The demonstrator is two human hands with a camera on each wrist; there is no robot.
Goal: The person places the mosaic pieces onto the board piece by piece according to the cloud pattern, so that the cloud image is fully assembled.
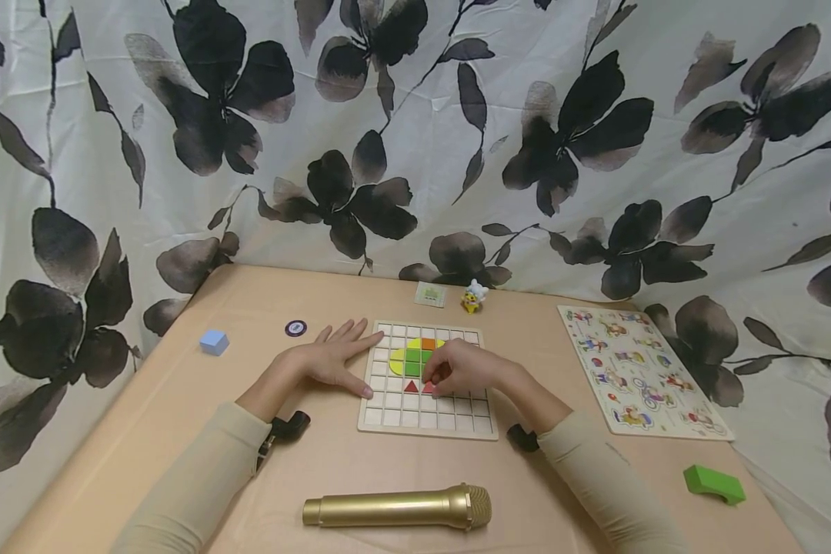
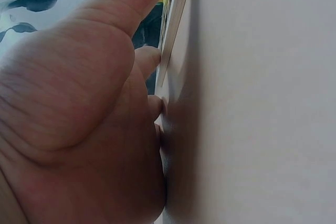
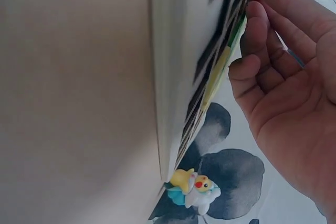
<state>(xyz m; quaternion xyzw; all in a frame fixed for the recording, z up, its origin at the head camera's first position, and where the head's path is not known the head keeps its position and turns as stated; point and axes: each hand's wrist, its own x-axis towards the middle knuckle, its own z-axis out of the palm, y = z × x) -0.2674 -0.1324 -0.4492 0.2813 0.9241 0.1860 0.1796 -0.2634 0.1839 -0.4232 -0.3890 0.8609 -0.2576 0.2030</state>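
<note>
A white grid board (image 1: pixel 391 418) lies on the table with coloured tiles set in its squares. My left hand (image 1: pixel 328 362) is spread flat at the board's left side, thumb and index fingertips right at its edge. Over the board, my right hand (image 1: pixel 467 368) pinches a red triangle tile (image 1: pixel 428 388), its red also showing at the fingertips in the right wrist view. Another red triangle (image 1: pixel 412 387) sits just left of it. Above these are green square tiles (image 1: pixel 412 362), yellow rounded tiles (image 1: pixel 396 362) and an orange tile (image 1: pixel 428 344); the right hand hides part of this group.
A gold microphone (image 1: pixel 395 508) lies in front of the board. Behind it are a small card (image 1: pixel 430 295) and a toy figure (image 1: pixel 473 297). Leftward sit a blue block (image 1: pixel 214 342) and a round chip (image 1: pixel 295 328); rightward, a picture board (image 1: pixel 630 377) and green block (image 1: pixel 713 483).
</note>
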